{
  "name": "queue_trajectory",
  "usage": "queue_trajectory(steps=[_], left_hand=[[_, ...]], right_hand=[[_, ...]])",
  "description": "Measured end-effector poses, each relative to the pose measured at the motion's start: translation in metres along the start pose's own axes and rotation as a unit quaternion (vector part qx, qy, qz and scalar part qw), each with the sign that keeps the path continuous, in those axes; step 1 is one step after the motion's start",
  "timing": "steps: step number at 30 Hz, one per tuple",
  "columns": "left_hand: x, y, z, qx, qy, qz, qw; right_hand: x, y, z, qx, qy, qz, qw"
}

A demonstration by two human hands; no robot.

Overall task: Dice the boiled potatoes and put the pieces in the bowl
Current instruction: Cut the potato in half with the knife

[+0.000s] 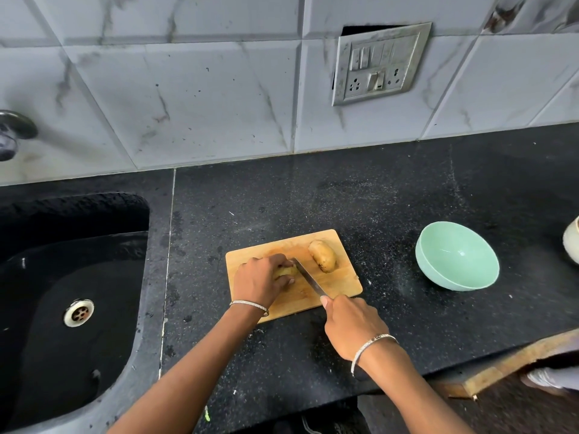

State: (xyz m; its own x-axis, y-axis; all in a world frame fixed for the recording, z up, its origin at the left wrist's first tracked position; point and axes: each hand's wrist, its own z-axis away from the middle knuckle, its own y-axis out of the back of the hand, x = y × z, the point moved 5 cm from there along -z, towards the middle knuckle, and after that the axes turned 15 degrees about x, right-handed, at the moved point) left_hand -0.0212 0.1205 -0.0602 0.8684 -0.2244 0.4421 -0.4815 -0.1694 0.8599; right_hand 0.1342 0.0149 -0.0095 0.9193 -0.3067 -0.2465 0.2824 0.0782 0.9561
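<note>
A wooden cutting board (338, 286) lies on the black counter. My left hand (261, 280) grips a boiled potato (285, 271) on the board's left part, mostly hidden under my fingers. My right hand (352, 324) holds a knife (308, 278) by its handle, the blade slanting up-left with its tip against that potato. A second whole potato (322, 255) lies untouched at the board's far right corner. A mint-green bowl (432, 270) stands to the right of the board with nothing in it.
A black sink (72, 277) with a metal drain lies at the left, a tap (14, 133) above it. The tiled wall carries a switch panel (379, 62). A pale vessel (571, 242) shows at the right edge. The counter's front edge runs near my right forearm.
</note>
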Motion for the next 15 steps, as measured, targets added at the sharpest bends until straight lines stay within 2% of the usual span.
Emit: queue_trajectory(steps=[6,15], left_hand=[[-0.005,0.0,0.005,-0.008,0.03,0.077,0.997],[-0.006,-0.002,0.006,-0.002,0.03,0.08,0.996]], right_hand=[[-0.009,0.0,0.0,0.028,0.011,-0.026,0.999],[-0.01,-0.019,-0.005,0.029,0.025,-0.032,0.999]])
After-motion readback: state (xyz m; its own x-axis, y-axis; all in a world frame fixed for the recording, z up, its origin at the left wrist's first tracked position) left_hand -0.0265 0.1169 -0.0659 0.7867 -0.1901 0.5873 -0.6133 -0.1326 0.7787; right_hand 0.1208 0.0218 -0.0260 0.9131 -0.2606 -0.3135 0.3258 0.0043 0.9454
